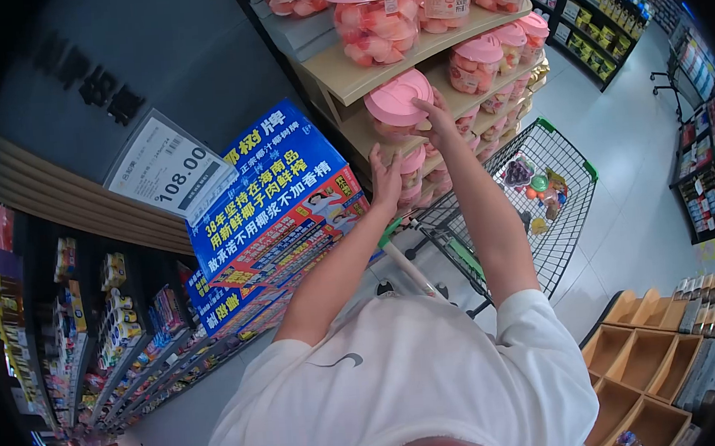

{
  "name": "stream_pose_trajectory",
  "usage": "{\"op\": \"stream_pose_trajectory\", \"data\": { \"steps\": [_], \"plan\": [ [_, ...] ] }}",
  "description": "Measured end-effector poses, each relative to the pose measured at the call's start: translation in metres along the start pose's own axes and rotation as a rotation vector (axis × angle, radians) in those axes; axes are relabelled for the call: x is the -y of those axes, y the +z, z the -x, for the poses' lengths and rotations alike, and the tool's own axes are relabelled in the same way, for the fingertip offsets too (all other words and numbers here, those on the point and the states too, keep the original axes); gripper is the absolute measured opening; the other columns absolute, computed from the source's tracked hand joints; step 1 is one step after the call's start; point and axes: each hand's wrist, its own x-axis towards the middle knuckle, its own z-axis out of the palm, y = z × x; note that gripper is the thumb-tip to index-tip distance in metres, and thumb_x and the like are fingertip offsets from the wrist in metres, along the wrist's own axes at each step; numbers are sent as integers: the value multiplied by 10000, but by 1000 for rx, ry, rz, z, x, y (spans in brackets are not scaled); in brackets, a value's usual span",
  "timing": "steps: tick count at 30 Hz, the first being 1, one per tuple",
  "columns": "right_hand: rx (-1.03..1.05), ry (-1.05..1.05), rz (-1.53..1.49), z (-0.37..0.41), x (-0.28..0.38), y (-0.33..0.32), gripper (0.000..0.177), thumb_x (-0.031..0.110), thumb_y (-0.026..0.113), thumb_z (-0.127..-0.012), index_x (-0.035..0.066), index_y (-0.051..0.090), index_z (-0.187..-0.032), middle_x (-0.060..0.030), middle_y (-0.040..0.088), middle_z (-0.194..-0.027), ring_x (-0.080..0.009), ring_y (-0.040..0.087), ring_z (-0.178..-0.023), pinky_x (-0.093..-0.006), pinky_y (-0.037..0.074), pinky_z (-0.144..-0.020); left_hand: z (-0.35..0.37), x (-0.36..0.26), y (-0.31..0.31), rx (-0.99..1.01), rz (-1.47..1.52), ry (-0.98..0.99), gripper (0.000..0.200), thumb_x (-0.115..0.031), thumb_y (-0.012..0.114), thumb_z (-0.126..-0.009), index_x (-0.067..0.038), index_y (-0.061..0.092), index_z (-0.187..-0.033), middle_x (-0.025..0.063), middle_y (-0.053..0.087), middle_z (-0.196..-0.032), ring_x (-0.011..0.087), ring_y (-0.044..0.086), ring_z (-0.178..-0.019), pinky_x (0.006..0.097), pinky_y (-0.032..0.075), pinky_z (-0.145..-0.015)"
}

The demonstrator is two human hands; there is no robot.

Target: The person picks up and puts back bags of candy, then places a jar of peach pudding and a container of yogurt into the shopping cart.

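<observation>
Right hand (441, 119): curled around the edge of the jar (396, 129)
Left hand (386, 178): half open below it; contact unclear
Cart (570, 237): beside the shelves (362, 83)

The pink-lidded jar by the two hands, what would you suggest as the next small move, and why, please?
I would probably bring the left hand up under the jar before drawing it out, as the right hand seems to grip the edge of its lid while the left is low, close to its base.
</observation>
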Motion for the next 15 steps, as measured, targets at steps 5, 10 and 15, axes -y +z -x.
{"op": "stream_pose_trajectory", "data": {
  "steps": [5, 10, 15],
  "plan": [
    [-33, -34, -11, 13, -2, -2, 657, 177, 732, -829, 250, 425, -1406, 33, 531, -1339, -242, 491, -1240, -570, 515, -815, -24, -60, 22, -169, -20, -104, 1080, -612, 671, -836, -29, 115, -1555, 250, 215, -1569, 364, 287, -1427, 430, 302, -1145],
    [-24, -30, 59, 23, -2, -8, 678, 132, 701, -819, 235, 386, -1411, 29, 534, -1327, -218, 532, -1193, -513, 534, -807, -68, -20, 26, -123, 81, -128, 1211, -593, 738, -785, -140, -65, -1571, 226, 315, -1529, 356, 385, -1377, 482, 373, -1092],
    [-10, -19, 127, 27, -8, -21, 734, 96, 651, -792, 202, 339, -1447, -59, 518, -1337, -230, 611, -1070, -420, 586, -743, -56, -23, 22, -12, 166, -66, 1125, -497, 793, -777, -215, 49, -1572, 195, 418, -1466, 332, 566, -1216, 463, 529, -904]
  ]
}}
